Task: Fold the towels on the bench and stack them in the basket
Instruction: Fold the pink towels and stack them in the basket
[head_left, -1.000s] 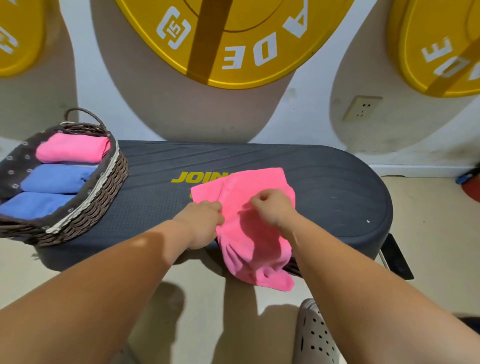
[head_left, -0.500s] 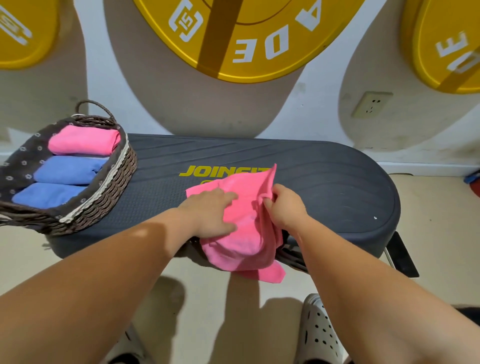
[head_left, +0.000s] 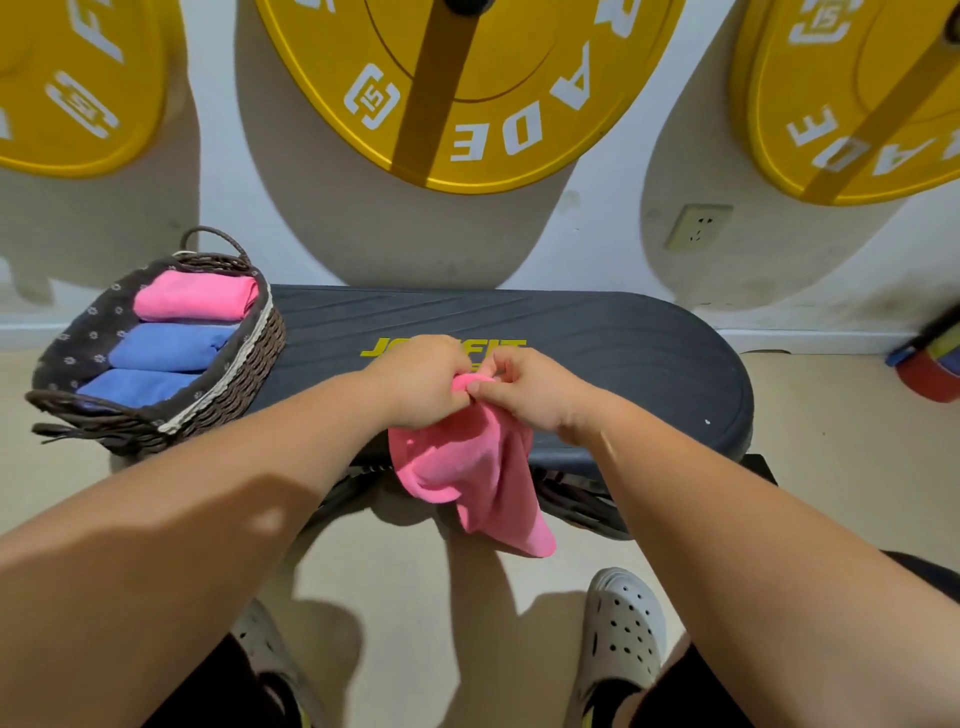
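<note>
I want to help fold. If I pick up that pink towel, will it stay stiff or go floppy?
Probably floppy: the pink towel hangs in soft drooping folds below the left hand and right hand pinching its top. It likely feels light, since a pinch alone seems to hold it. It should keep a fold, like the folded towels in the wicker basket.

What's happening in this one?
A person stands at a dark bench, left hand and right hand both pinching the top of a loose pink towel that hangs down over the bench's near edge, not yet folded. The wicker basket at the bench's left end already holds a folded pink towel and two folded blue towels.
</note>
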